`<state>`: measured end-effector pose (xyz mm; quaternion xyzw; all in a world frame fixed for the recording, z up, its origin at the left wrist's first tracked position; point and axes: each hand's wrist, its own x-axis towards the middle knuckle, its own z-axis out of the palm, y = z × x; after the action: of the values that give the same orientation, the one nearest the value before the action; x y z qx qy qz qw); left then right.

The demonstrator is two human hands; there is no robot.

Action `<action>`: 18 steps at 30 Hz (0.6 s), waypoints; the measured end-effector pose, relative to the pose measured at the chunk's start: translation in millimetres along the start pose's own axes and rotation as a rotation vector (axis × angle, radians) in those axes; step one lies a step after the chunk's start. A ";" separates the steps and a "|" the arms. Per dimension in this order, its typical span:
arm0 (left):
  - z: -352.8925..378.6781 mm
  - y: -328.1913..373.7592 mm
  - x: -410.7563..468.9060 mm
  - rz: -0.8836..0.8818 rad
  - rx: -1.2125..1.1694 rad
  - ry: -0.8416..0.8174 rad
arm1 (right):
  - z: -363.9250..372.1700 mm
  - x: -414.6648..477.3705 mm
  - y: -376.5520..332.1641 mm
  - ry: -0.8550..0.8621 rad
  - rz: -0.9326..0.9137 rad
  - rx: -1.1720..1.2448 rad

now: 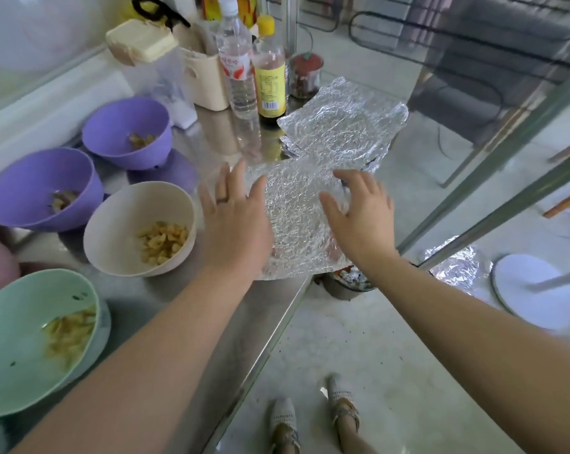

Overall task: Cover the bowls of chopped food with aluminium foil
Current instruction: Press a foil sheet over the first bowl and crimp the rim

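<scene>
A crinkled foil sheet (293, 217) lies at the steel table's right edge, between my hands. My left hand (234, 221) rests flat on its left side, fingers straight, a ring on one finger. My right hand (358, 214) hovers over or touches its right side with fingers spread and slightly bent. A second foil sheet (342, 126) lies behind it. Uncovered bowls of chopped food stand to the left: a cream bowl (113, 231), a green bowl (11, 348), and two purple bowls (31, 188) (126, 122).
Two bottles (241, 70) (270, 77), a jar (306, 77) and a cream container (205, 80) stand behind the foil. The table edge (277, 326) runs diagonally; below it are a foil-lined pot (349, 280), more foil (457, 267) and a white stool (535, 290) on the floor.
</scene>
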<state>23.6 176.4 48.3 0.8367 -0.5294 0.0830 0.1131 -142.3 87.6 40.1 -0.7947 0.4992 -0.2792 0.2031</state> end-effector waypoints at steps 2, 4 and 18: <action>-1.9 11.2 7.5 0.134 -0.051 -0.007 | 9.1 9.3 -16.1 -0.085 -0.199 -0.048; 5.1 16.1 12.9 0.198 -0.103 -0.118 | 23.9 16.5 -23.7 -0.233 -0.268 -0.152; 38.1 -9.7 -9.2 0.058 -0.111 -0.307 | 40.4 11.6 -7.8 -0.446 -0.152 -0.213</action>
<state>29.2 177.8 8.4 0.8165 -0.5680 -0.0720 0.0742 -106.8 82.1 16.9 -0.8888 0.4073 -0.0577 0.2018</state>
